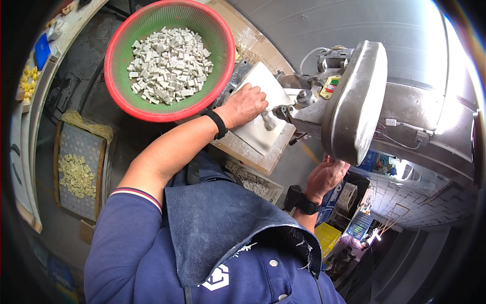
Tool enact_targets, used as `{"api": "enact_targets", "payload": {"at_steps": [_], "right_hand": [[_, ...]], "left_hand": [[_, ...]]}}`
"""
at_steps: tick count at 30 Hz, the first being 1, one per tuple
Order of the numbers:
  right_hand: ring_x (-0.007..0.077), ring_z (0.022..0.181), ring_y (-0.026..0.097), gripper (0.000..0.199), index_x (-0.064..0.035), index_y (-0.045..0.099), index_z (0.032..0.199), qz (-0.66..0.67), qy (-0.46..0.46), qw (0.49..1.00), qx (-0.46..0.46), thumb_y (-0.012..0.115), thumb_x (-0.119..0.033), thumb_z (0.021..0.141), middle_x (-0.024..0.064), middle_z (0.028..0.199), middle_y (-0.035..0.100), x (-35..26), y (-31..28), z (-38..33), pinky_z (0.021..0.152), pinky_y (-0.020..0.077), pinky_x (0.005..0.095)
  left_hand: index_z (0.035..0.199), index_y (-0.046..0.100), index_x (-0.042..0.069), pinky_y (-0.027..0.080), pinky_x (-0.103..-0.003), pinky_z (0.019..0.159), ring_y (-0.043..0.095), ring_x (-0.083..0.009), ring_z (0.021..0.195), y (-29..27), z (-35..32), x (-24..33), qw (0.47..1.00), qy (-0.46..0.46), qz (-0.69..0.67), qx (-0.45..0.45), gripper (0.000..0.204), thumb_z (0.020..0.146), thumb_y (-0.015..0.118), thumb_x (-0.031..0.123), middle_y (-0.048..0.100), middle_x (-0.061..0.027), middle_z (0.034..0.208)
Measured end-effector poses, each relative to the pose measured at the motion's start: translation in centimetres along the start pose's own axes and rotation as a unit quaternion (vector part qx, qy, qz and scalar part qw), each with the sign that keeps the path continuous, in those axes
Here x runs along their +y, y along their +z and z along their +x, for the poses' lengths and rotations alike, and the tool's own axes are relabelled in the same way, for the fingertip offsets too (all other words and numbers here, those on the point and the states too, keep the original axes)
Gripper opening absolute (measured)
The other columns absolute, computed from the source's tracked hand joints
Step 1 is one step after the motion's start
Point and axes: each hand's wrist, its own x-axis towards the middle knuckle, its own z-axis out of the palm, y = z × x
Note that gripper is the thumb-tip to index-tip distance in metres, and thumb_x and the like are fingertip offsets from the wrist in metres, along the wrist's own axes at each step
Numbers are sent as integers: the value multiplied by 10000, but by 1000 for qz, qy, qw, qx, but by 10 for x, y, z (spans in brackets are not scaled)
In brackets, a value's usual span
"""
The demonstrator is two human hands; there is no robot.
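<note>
A bench drill press with a rounded metal cover (354, 101) reaches in from the right. Below its head lies a white board (271, 137), dusted with powder. My left hand (245, 105) rests on this board beside the spindle, with its fingers curled in. Whatever they pinch is hidden under them. My right hand (326, 178) is raised at the near end of the metal cover, fingers bent together. The cover hides part of them and anything in their grip. To the left of the board stands a red-rimmed green basket (115, 66) heaped with small white blocks (169, 66).
A tray (93, 137) at left holds pale yellow pieces. Under the work board sits a crate (273, 191) with small bits. Cardboard (276, 50) lies behind the basket. Crates and a yellow box (328, 237) stand at right. A cable (405, 125) runs along the machine.
</note>
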Motion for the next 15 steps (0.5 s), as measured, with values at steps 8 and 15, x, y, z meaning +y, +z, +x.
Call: {"api": "enact_targets", "payload": {"at_steps": [8,15], "right_hand": [[200,1069,647,203,-76,525,1212,15,-15,1000,-20,482,-173,1039,100,1191,655,3,1,-9,988,461,380],[190,1005,655,176,-68,540,1166,11,-20,999,-22,502,-184,1040,83,1108,669,11,-7,-17,974,479,382]], "left_hand": [[804,651,114,440,-359,800,590,-207,874,1,0,0,1000,-1,2,-7,81,827,575,130,616,-30,823],[818,652,108,438,-361,810,588,-211,888,-1,0,1,1000,-5,0,-12,77,824,576,121,616,-33,838]]}}
